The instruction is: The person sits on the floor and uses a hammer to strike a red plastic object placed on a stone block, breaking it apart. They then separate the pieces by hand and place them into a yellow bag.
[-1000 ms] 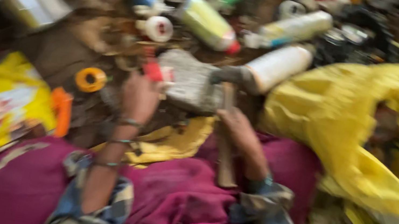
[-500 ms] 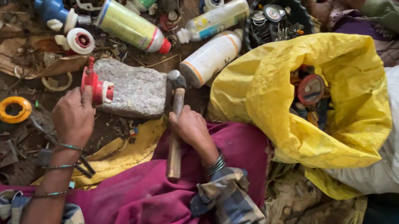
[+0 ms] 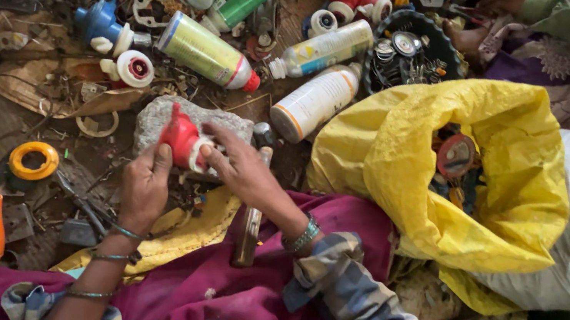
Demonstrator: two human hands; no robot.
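Head view: both hands are gripping a small red plastic cap [image 3: 181,140] over a grey stone [image 3: 159,122], left hand [image 3: 144,186] cupping its base, right hand [image 3: 240,168] pinching its white end. It looks light, rigid, possibly slippery.

L hand [image 3: 144,186] fingers curled, gripping; R hand [image 3: 240,168] pinching beside it, forearms converging.

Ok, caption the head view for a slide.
Both hands, left hand and right hand, grip a red spray cap over a grey stone amid scrap.

Glossy red plastic cap [image 3: 181,140], rough stone [image 3: 151,121]
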